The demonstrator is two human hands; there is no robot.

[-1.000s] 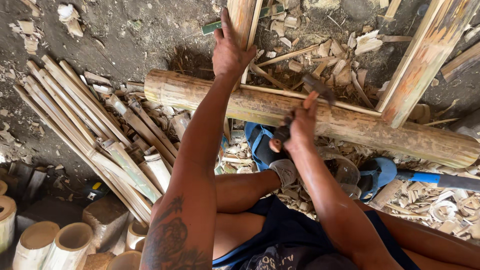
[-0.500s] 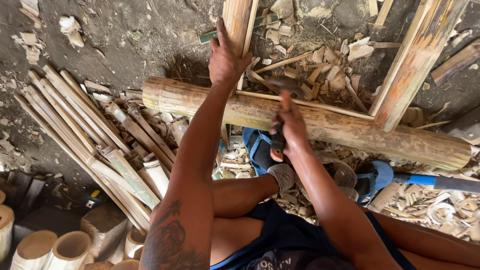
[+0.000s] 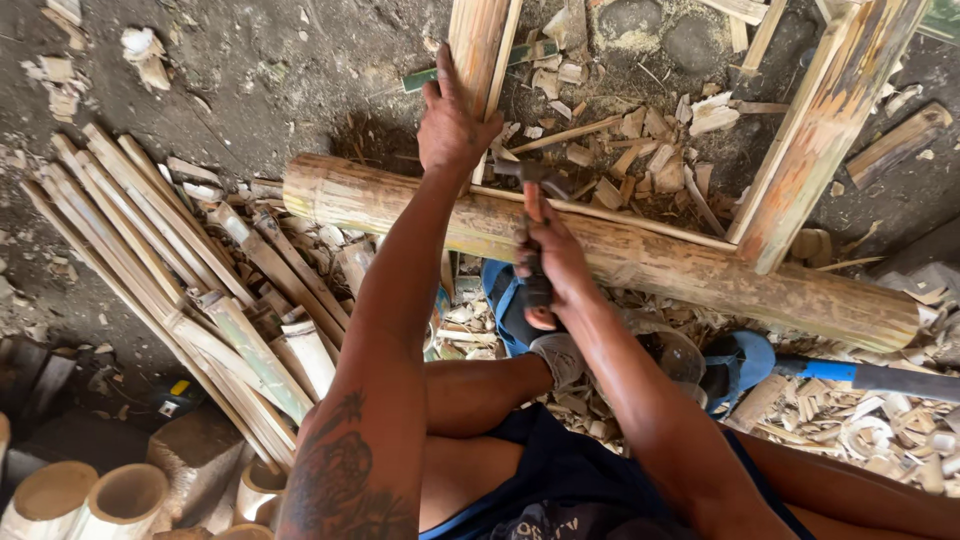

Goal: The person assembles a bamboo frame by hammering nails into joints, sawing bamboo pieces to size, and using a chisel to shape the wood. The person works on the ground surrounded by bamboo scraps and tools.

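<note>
A thick bamboo pole [image 3: 650, 262] lies across the ground in front of me. An upright split bamboo piece [image 3: 478, 45] rests against its far side, and my left hand [image 3: 452, 125] presses flat on that piece. My right hand [image 3: 556, 258] is closed around the orange handle of a hammer [image 3: 532, 180], whose dark head sits just right of my left hand, above the pole. My bent legs lie below, with a blue sandal [image 3: 502, 305] under the pole.
A bundle of split bamboo slats [image 3: 170, 260] lies on the left. Cut bamboo tubes [image 3: 90, 500] stand at the lower left. A slanted bamboo post [image 3: 825, 125] leans at the right. Wood chips [image 3: 650, 150] litter the dirt; a blue-handled tool [image 3: 850, 375] lies at right.
My right hand has swung the hammer up and left toward the upright piece. The view has shifted slightly; my left hand has stayed on the bamboo.
</note>
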